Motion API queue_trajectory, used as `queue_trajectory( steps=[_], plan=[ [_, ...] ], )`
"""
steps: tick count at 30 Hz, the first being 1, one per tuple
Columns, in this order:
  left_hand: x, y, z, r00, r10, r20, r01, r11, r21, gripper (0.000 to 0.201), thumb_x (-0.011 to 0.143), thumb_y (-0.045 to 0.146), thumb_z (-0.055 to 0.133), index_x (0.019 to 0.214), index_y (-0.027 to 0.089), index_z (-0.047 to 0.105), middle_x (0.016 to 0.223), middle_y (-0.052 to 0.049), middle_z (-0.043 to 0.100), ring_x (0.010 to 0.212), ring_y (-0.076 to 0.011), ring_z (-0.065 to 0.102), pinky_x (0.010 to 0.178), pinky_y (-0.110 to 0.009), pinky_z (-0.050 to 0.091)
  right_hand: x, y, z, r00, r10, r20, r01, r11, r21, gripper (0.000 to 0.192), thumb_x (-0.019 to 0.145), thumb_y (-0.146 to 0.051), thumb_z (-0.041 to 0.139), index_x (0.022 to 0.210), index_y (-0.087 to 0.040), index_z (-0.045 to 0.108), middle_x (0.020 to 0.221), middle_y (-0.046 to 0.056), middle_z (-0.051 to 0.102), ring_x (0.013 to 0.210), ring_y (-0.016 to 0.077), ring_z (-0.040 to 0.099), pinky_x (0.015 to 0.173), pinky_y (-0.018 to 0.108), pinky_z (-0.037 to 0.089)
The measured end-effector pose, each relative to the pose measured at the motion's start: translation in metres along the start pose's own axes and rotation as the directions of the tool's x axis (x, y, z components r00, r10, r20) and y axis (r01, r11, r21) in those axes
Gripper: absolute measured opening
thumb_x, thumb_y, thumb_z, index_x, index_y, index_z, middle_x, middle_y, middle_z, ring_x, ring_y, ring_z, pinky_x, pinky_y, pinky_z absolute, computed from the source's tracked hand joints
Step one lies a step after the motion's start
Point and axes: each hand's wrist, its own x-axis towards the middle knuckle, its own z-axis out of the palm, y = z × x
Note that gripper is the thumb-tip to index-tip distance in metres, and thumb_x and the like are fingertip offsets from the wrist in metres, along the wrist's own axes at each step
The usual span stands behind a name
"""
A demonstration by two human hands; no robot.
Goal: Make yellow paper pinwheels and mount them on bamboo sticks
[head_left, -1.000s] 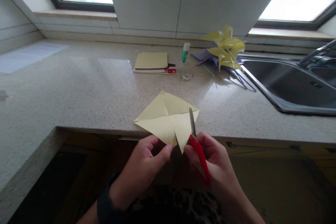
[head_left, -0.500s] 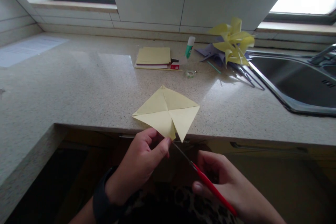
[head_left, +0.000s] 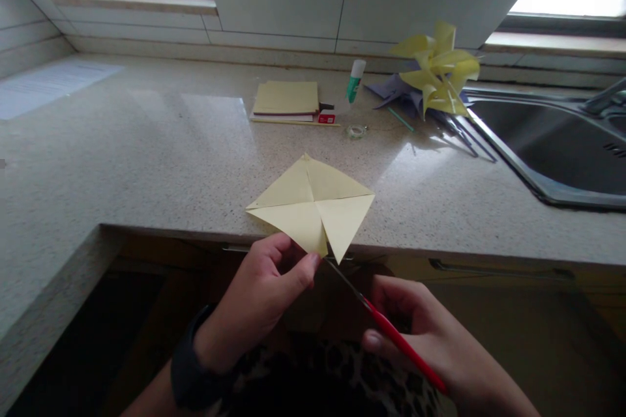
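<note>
Near the front edge of the speckled stone countertop [head_left: 147, 163], the left hand [head_left: 259, 303] pinches the near corner of a pale yellow square sheet of creased paper [head_left: 310, 205] between thumb and fingers. The sheet is held like a diamond, its far part over the counter and its near tip past the edge, with fold lines crossing at its middle and a slit running up from the near tip. The right hand [head_left: 430, 339], lower and to the right, is clenched around the red handles of a pair of scissors [head_left: 386, 329]; the thin metal blades slant up and left, their tips meeting the paper's near tip just beside the left thumb. Whether the blades are parted cannot be told. A dark band sits on the left wrist.

Far across the counter lies a stack of yellow paper sheets [head_left: 286, 99], with a small red box [head_left: 326, 118] just beside it on the right. Next come a white and green glue stick [head_left: 355, 80] and a small clear tape roll [head_left: 357, 131]. Farther right, a yellow paper pinwheel [head_left: 437, 71] rests on purple paper, beside the steel sink [head_left: 548, 143].
</note>
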Motion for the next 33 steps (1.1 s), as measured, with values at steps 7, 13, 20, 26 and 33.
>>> queue_trajectory(
  steps=[7, 13, 20, 26, 33],
  plan=[
    [-0.0015, 0.0006, -0.0006, 1.0, 0.0, -0.008, 0.0, 1.0, 0.007, 0.024, 0.089, 0.039, 0.068, 0.085, 0.016, 0.068, 0.071, 0.001, 0.065, 0.064, -0.0113, 0.055, 0.061, -0.022, 0.043, -0.0006, -0.0048, 0.0019, 1.0, 0.008, -0.004, -0.007, 0.999, 0.039, 0.052, 0.07, -0.055, 0.085, 0.07, -0.02, 0.046, 0.067, -0.005, 0.043, 0.063, 0.0103, 0.034, 0.054, 0.025, 0.022],
    [-0.0011, 0.001, -0.0004, 1.0, 0.0, -0.008, 0.0, 1.0, 0.021, 0.025, 0.088, 0.04, 0.068, 0.088, 0.015, 0.07, 0.072, -0.001, 0.066, 0.064, -0.0122, 0.056, 0.061, -0.022, 0.044, 0.0004, -0.0012, 0.0017, 1.0, 0.009, -0.011, -0.009, 0.999, 0.044, 0.05, 0.071, -0.053, 0.086, 0.07, -0.02, 0.047, 0.067, -0.005, 0.043, 0.063, 0.0099, 0.033, 0.053, 0.025, 0.023],
    [-0.0006, 0.0036, 0.0, 1.0, 0.007, -0.002, -0.007, 1.0, 0.016, 0.022, 0.088, 0.038, 0.069, 0.087, 0.015, 0.07, 0.069, 0.0, 0.064, 0.063, -0.0115, 0.055, 0.06, -0.021, 0.044, -0.0002, 0.0012, 0.0011, 1.0, 0.006, -0.009, -0.006, 0.999, 0.038, 0.05, 0.07, -0.051, 0.086, 0.07, -0.02, 0.048, 0.067, -0.005, 0.044, 0.062, 0.0097, 0.034, 0.053, 0.025, 0.023],
    [-0.0014, 0.0041, 0.0005, 1.0, 0.011, -0.009, -0.01, 1.0, 0.029, 0.023, 0.088, 0.037, 0.068, 0.089, 0.015, 0.071, 0.069, -0.001, 0.065, 0.064, -0.0135, 0.057, 0.06, -0.023, 0.045, -0.0002, -0.0034, 0.002, 1.0, 0.02, 0.013, -0.021, 0.997, 0.073, 0.05, 0.069, -0.052, 0.087, 0.07, -0.02, 0.049, 0.067, -0.005, 0.043, 0.062, 0.0097, 0.033, 0.053, 0.024, 0.022],
    [-0.0012, 0.0015, -0.0003, 1.0, 0.023, -0.004, -0.023, 1.0, 0.008, 0.021, 0.088, 0.036, 0.069, 0.084, 0.016, 0.069, 0.068, 0.001, 0.064, 0.063, -0.0113, 0.055, 0.061, -0.021, 0.044, 0.0015, -0.004, 0.0006, 1.0, 0.012, 0.006, -0.013, 0.998, 0.058, 0.051, 0.069, -0.053, 0.087, 0.069, -0.02, 0.048, 0.066, -0.005, 0.043, 0.061, 0.0097, 0.033, 0.053, 0.024, 0.022]
  ],
)
